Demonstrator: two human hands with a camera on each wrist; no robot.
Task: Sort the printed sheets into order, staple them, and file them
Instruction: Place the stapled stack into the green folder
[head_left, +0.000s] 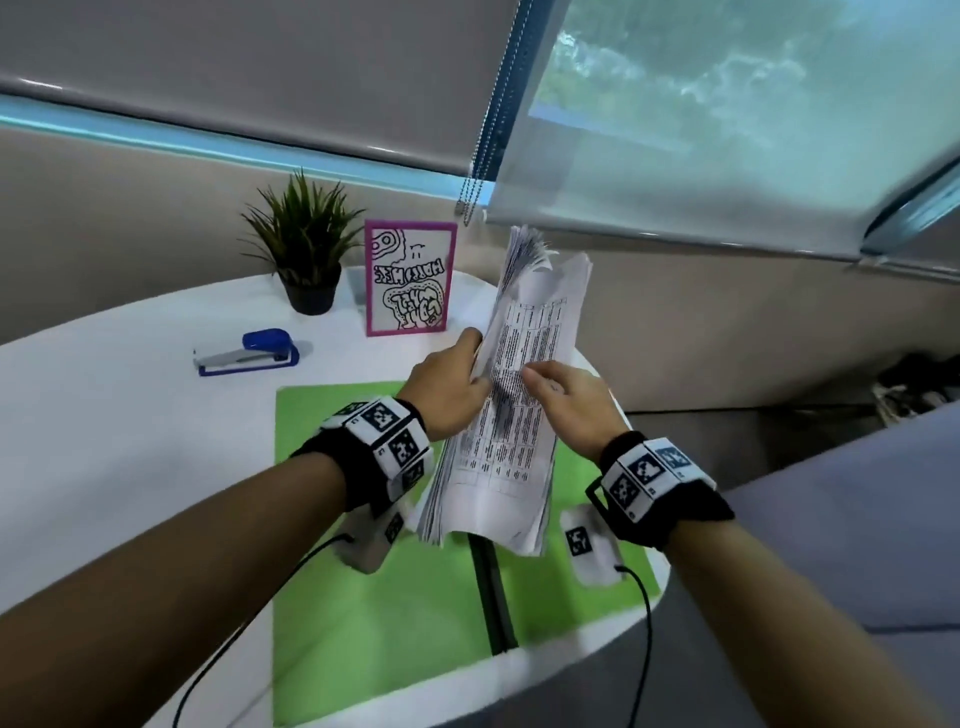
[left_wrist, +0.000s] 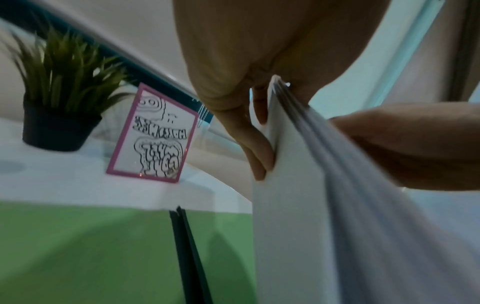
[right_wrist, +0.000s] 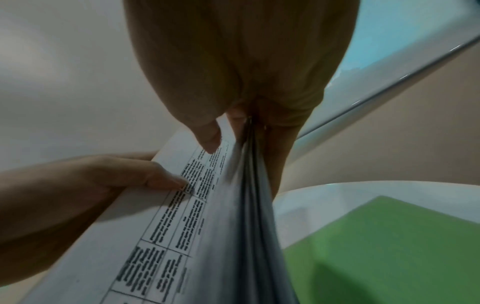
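A thick stack of printed sheets (head_left: 511, 415) with tables of text stands nearly upright above the open green folder (head_left: 363, 597). My left hand (head_left: 449, 384) grips the stack's left edge, thumb on the printed front and fingers (left_wrist: 257, 148) behind the blank back (left_wrist: 288, 205). My right hand (head_left: 563, 397) pinches the right part of the sheets (right_wrist: 182, 226), thumb (right_wrist: 207, 133) on the front page. The sheets fan apart at the top. A blue and white stapler (head_left: 249, 353) lies on the white table (head_left: 104, 441), left of the hands.
A potted plant (head_left: 306, 254) and a pink-framed drawing (head_left: 408, 278) stand at the table's back. A black spine strip (head_left: 491, 597) runs down the folder's middle. The table's rounded edge curves close on the right. Cables trail from both wristbands.
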